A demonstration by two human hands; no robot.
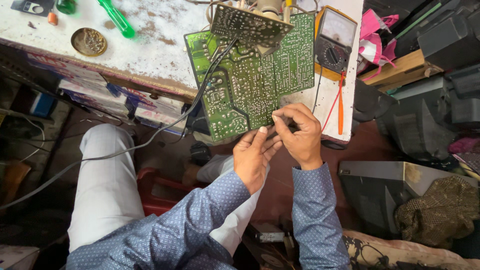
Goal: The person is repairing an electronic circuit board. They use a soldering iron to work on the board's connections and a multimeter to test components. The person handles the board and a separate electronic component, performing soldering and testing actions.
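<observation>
upper left of the frame: worn white bench top (pixel 150 45), speckled and rust-stained, chipped along its edge. on it a round brass-coloured tin (pixel 88 41) with a gritty fill, and a translucent green screwdriver handle (pixel 116 18) lying at a slant. lower left: the person's pale trousers (pixel 102 185), smooth cloth, knee bent. a grey cable (pixel 125 151) runs from the left edge up to the board. centre top: large green circuit board (pixel 250 82), solder side up, shiny dotted joints and pale traces, hanging over the bench edge, tilted. a smaller tan board (pixel 248 25) sits above it. centre: left hand (pixel 254 157), fingers together, thumb pressed up on the board's lower edge, pinching it. just right of it the right hand (pixel 300 132), fingers curled and bunched at the board's lower right corner, fingertips touching its rim; whether they pinch something small i cannot tell. both sleeves blue, fine patterned weave. right of the board: yellow analogue multimeter (pixel 332 42), black dial, with an orange probe (pixel 341 102) below it. far right: dark grey plastic casings (pixel 395 185), and a brownish knobbly cloth (pixel 440 210) at lower right.
</observation>
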